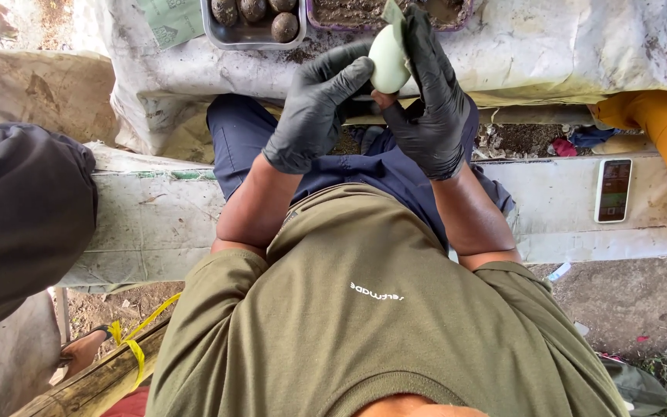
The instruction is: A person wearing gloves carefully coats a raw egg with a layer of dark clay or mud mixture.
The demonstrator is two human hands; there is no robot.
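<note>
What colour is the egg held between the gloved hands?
The egg is pale green-white, held by both black-gloved hands; it shows best in the head view.

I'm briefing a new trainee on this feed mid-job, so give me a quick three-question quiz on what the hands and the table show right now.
1. True or false: both hands wear black gloves.
2. What does the left hand press against together with the right hand?
A. a pale green egg
B. a phone
C. a yellow strap
3. Fill in: the metal tray on the covered table holds several dark, mud-coated ____ lumps.

Key:
1. True.
2. A: the pale green egg sits between the gloved fingers of both hands, above the lap.
3. Round (egg-shaped); the lumps lie at the tray's near side.
</note>
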